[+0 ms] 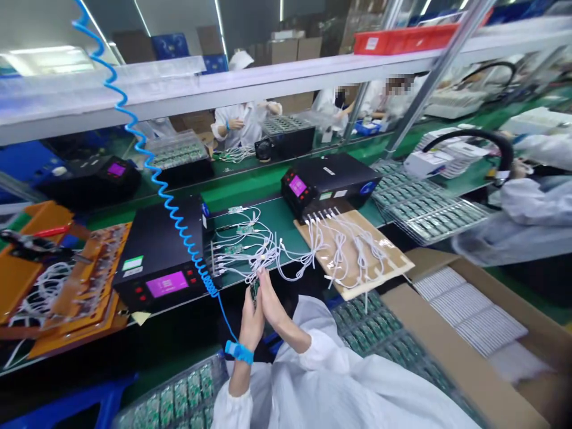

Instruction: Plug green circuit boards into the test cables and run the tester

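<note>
A long green surface [283, 223] carries a black, box-shaped instrument with a purple screen [156, 244] and thin white plastic cables [264, 258]. Near its front edge, the left hand [252, 319] has its fingers closed on a small, flat green circuit board [254, 290]; the right hand [273, 302] lies alongside, fingers straight and together, its grip impossible to tell. The step looks like two-handed board handling; the next move seems to call for steady hold and cable clearance

Sm. green board [255, 289] sits tipped up btwn the left hand [251, 322] and right hand [273, 302], mostly hid, w/ its far end near messy white cables [264, 257] on the bench [285, 223].
</note>
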Demonstrator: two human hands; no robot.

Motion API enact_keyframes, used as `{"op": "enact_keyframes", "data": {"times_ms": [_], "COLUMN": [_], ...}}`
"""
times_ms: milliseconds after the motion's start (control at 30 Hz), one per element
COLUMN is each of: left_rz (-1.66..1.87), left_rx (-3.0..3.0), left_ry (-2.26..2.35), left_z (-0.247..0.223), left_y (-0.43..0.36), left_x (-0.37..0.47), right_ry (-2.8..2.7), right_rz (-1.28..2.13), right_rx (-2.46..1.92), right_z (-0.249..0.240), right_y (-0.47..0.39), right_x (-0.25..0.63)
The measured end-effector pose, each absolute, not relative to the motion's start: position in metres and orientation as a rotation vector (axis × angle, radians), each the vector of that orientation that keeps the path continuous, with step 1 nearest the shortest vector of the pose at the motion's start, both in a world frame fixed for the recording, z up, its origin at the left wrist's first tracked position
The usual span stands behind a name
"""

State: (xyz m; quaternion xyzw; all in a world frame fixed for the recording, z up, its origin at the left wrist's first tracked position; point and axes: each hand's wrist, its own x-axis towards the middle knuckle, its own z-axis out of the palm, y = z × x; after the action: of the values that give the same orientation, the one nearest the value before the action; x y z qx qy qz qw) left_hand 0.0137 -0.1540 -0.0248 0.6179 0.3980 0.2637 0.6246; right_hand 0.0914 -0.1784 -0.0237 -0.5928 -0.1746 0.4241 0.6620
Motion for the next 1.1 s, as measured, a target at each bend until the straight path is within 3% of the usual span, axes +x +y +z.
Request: {"op": "enact_keyframes", "data": {"times_ms": [367, 600, 833, 1100], "left_rz": [0.571, 0.571, 0.695, 0.648], "left_rx": [0.977, 0.635, 0.57, 0.609], "left_ry": [0.905, 0.779, 0.72, 0.748], "left_z": [-0.038, -0.014, 0.013, 0.013], "left_y": [-0.163, -0.131, -0.089, -0.073], "left_x": [0.111, 0.13, 0.132, 0.138], "right_ry": [-0.763, -0.826, -1.006, -1.003], "right_rz": [0.726, 0.376, 0.53, 0.571], "right_rx": [-1.549, -1.659, -2.098, -2.391], "right_z": [-0.022, -0.029, -0.046, -0.056], "right_y": [-0.217, -0.225, -0.193, -0.167], "right_x": [0.182, 0.236, 0.235, 0.22]}}
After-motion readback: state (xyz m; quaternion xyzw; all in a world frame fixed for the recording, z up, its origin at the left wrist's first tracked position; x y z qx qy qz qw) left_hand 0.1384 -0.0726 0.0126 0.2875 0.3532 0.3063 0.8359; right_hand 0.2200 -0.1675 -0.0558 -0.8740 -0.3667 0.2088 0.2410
